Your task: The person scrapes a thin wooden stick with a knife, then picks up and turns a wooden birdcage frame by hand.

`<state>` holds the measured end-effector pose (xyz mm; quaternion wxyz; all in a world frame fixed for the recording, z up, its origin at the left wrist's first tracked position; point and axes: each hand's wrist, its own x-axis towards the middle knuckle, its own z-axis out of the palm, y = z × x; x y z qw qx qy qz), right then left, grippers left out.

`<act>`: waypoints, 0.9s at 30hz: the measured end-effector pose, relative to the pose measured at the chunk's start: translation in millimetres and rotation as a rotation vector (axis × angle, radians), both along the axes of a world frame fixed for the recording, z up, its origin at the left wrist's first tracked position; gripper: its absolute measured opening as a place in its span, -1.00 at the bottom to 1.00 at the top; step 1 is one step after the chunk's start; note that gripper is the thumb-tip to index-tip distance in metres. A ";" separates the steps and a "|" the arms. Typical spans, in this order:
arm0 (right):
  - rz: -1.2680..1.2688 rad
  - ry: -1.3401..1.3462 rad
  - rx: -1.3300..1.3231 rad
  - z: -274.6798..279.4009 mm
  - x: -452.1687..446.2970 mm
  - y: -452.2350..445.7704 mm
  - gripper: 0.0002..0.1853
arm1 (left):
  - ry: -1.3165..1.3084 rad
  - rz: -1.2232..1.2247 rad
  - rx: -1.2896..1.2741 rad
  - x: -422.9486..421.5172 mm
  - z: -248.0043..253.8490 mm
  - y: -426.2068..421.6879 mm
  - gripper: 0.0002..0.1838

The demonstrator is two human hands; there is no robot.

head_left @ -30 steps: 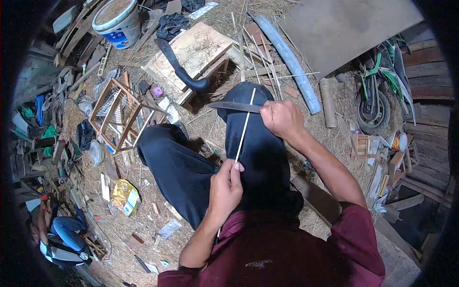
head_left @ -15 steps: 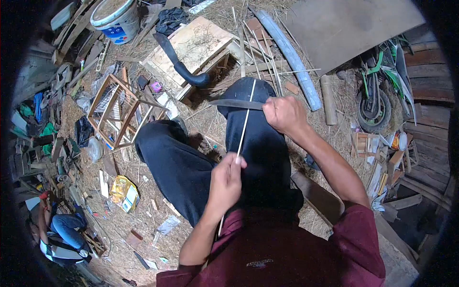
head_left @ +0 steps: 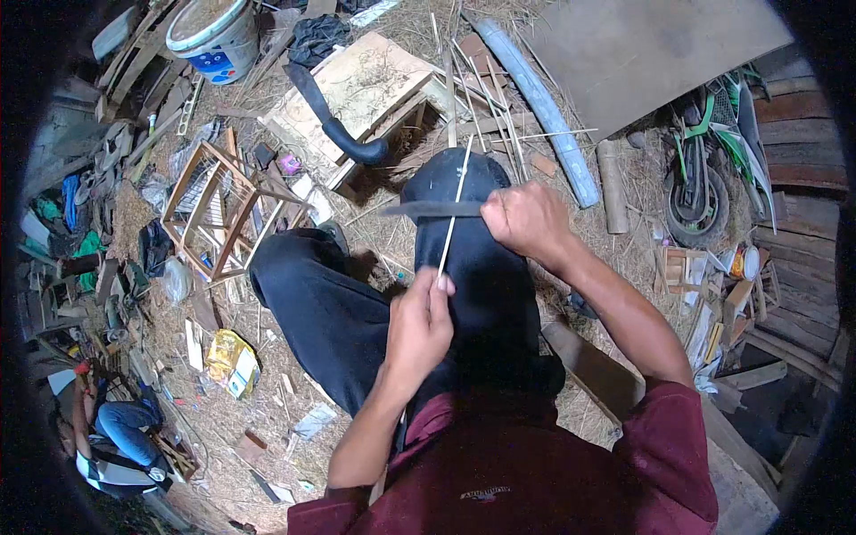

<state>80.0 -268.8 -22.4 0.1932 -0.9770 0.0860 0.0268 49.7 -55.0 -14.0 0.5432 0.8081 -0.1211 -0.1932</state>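
A thin pale strip of wood or bamboo (head_left: pixel 461 183) lies lengthwise over my dark-trousered knee. My left hand (head_left: pixel 421 319) is closed round its lower part, thumb on top. My right hand (head_left: pixel 528 219) is wrapped round the handle end of a knife (head_left: pixel 428 209); the handle itself is hidden in my fist. The dark blade points left and crosses the strip on my thigh just below the knee. A second large blade with a black curved handle (head_left: pixel 355 143) rests on the low wooden bench ahead of me.
The wooden bench (head_left: pixel 374 76) stands ahead, with loose strips (head_left: pixel 499 107) beside it. A wooden frame (head_left: pixel 218 209) is at left, a white bucket (head_left: pixel 214 45) at upper left, a green motorbike (head_left: pixel 704 169) at right. Another person (head_left: pixel 125 428) sits at lower left. Straw and scraps cover the floor.
The knife and my right hand have shifted slightly toward me and left along the strip. My left hand has risen a little, away from my body.
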 end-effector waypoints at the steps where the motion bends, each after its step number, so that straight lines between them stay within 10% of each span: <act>1: 0.035 0.004 -0.010 -0.3 -0.8 0.7 -0.58 | -0.025 -0.008 0.040 12.2 -0.7 -7.2 -0.82; 14: -0.123 -0.016 -0.029 -15.4 2.1 -12.2 -0.59 | 0.209 -0.013 0.016 -56.3 15.8 49.5 -0.80; 20: -0.310 -0.055 0.433 -13.2 -0.1 -10.5 -0.25 | 0.261 0.089 -0.040 -53.0 6.5 47.6 -0.79; 27: -0.102 -0.146 0.863 8.1 13.2 7.6 -0.57 | 0.153 0.050 0.010 -39.3 10.1 31.9 -0.79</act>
